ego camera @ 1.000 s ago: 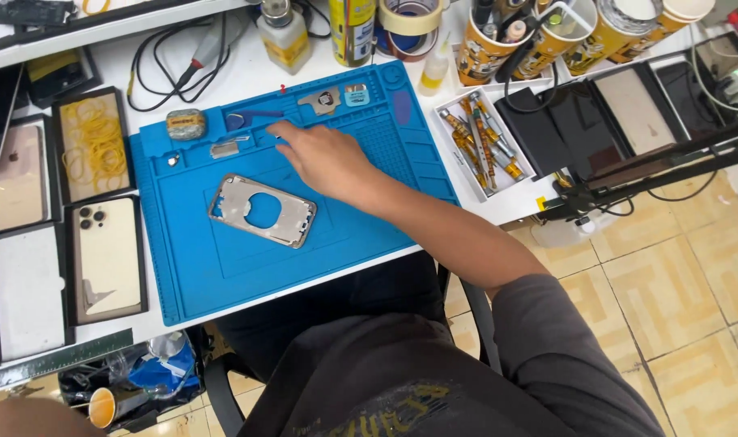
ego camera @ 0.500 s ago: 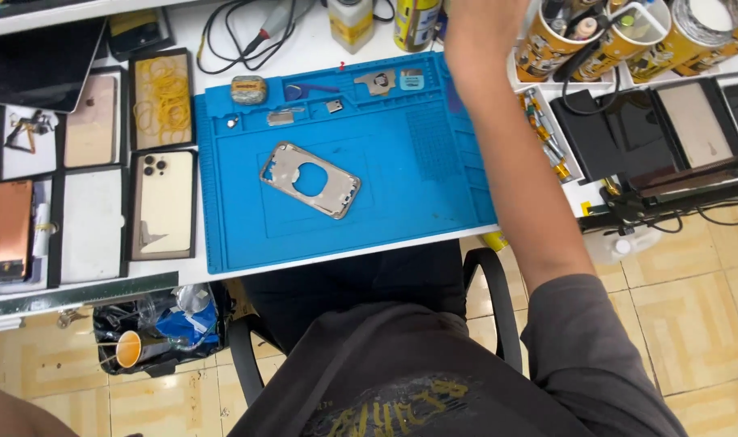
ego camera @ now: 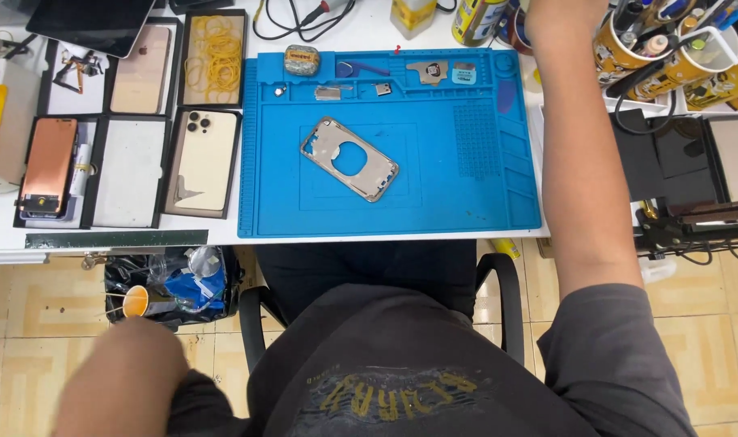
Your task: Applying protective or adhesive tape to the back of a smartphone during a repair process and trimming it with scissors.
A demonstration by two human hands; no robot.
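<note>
White workbench, seen from above, tan tiled floor below. Far left: trays holding a copper-coloured phone part [ego camera: 48,166] and a gold phone back [ego camera: 204,162], plus a tray of yellow rubber bands [ego camera: 212,58]. Left hand [ego camera: 122,376] low by the knee, blurred; cannot tell whether fingers are spread or closed. Centre: blue work mat [ego camera: 466,202] with a bare metal phone frame [ego camera: 349,159] lying flat, tilted. Right arm stretches up past the mat's right edge; right hand [ego camera: 551,12] cut off at the top, grip hidden, well apart from the frame. Tool cups [ego camera: 676,48] beside it.
</note>
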